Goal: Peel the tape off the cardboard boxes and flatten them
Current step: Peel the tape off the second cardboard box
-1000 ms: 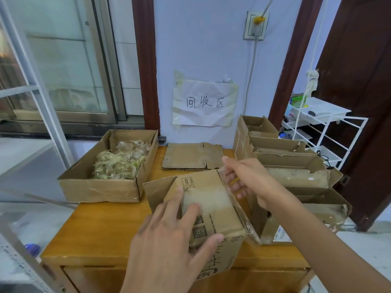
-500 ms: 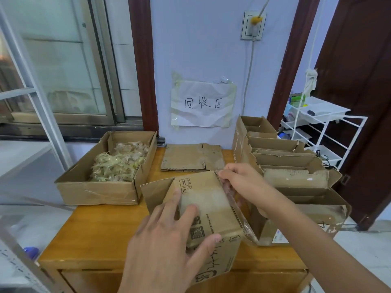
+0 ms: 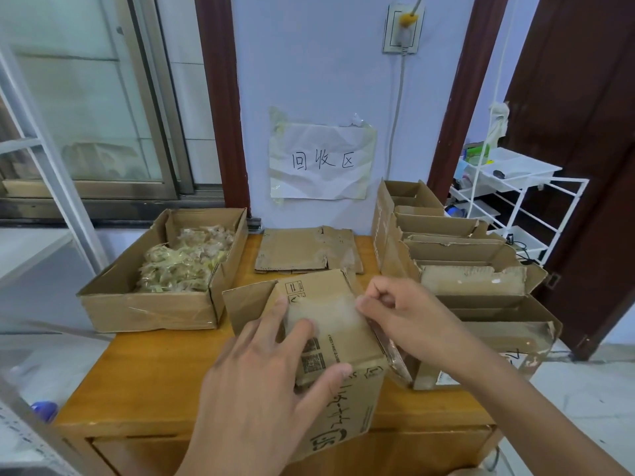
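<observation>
box in hand: a small printed cardboard box (image 3: 330,341) at the front edge of the worktop (image 3: 154,372), near the middle, one flap open to the left.
left hand (image 3: 261,389): grip spread wide — fingers and thumb curled over the top face, holding the box down.
right hand (image 3: 405,321): grip narrow, fingertips pinching clear tape (image 3: 391,352) at the box's right top edge.
handling: light, stiff board; tape thin and likely to tear — pull from the lifted edge, low and steady.
nearby: flattened cardboard (image 3: 305,250) at the back edge.
</observation>
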The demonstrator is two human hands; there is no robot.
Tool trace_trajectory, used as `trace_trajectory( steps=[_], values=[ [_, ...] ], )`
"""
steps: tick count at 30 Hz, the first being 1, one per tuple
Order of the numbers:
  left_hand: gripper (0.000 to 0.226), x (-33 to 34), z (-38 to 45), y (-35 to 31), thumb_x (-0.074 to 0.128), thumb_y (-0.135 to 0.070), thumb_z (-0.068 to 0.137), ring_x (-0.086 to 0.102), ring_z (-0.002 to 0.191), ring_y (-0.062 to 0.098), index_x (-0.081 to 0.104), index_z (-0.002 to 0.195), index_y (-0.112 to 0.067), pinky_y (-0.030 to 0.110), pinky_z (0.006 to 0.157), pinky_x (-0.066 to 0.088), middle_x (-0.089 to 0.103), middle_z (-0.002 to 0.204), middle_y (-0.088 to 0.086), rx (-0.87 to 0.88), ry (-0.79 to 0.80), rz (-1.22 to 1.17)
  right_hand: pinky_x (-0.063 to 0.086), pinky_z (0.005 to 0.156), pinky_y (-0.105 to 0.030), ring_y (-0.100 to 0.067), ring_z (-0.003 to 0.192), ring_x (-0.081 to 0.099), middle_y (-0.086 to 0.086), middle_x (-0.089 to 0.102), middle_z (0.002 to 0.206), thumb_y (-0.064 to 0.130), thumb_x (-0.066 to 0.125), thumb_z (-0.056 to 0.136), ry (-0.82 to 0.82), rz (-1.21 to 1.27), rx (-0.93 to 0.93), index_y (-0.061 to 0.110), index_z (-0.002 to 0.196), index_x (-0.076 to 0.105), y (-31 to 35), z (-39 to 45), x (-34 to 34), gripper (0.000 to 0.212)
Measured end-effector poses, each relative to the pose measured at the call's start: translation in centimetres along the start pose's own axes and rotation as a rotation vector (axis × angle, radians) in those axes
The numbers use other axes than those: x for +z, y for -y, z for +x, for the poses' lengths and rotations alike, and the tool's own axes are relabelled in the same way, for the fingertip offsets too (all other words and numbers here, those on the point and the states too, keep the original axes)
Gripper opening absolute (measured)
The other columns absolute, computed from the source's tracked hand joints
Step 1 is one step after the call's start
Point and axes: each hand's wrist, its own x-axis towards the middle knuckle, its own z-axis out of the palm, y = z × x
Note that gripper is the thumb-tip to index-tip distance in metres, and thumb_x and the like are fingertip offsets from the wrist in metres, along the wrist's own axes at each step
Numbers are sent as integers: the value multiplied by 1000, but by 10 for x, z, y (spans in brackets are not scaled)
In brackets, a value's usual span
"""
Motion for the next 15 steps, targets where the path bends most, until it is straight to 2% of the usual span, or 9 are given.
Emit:
trace_trajectory(
  steps=[2, 4, 6, 7, 9, 11, 13, 15],
  values=[
    [67, 0, 1, 0, 4, -93, 84, 61, 122, 10, 46, 114, -51, 32, 74, 60, 45, 158, -12, 1, 8, 14, 52, 56, -22, -6, 55, 59, 6, 64, 63, 36, 54, 107, 18, 190, 57, 12, 83, 63, -6, -4, 0, 35],
    [78, 1, 1, 0, -8, -95, 74, 47, 137, 5, 38, 122, -54, 29, 89, 56, 25, 167, -19, 29, 0, 48, 55, 69, -31, -14, 67, 64, -4, 66, 71, 38, 51, 109, 55, 380, 131, 5, 87, 61, -14, -10, 7, 41],
    [81, -1, 1, 0, -11, -95, 72, 40, 142, 3, 33, 127, -55, 27, 95, 54, 17, 168, -22, 49, -24, 53, 56, 85, -44, -24, 83, 67, -20, 67, 88, 42, 48, 110, 59, 571, 149, -2, 97, 58, -23, -15, 20, 47],
    [81, -2, 2, 0, -11, -95, 73, 41, 141, 3, 33, 128, -55, 27, 95, 54, 18, 168, -23, 52, -22, 60, 56, 88, -46, -26, 89, 68, -22, 67, 93, 44, 46, 110, 45, 645, 140, -1, 99, 56, -25, -17, 26, 47],
    [81, -5, 4, 2, -10, -95, 75, 45, 139, 4, 35, 130, -55, 28, 90, 56, 22, 167, -22, 55, -11, 66, 59, 76, -34, -22, 83, 69, -13, 69, 89, 45, 41, 111, 4, 736, 120, 4, 98, 59, -27, -22, 33, 46],
    [82, -8, 5, 6, -8, -96, 74, 44, 139, 4, 27, 136, -55, 28, 90, 56, 14, 169, -23, 81, 13, 90, 49, 56, -26, -15, 67, 62, -7, 65, 79, 42, 37, 112, -49, 734, 90, 9, 96, 61, -29, -31, 38, 44],
    [83, -11, 5, 8, -3, -100, 73, 39, 142, 4, 12, 142, -56, 27, 93, 56, -5, 170, -24, 110, 68, 103, 48, 55, -33, -18, 67, 61, -5, 69, 82, 37, 37, 114, -116, 640, 11, 17, 98, 65, -39, -41, 43, 39],
    [79, -12, 6, 6, 8, -95, 77, 42, 142, 6, 4, 144, -55, 26, 89, 58, -14, 170, -22, 109, 87, 118, 54, 63, -40, -21, 84, 68, 3, 74, 99, 42, 37, 111, -140, 583, -49, 31, 110, 69, -51, -53, 50, 34]
  ],
)
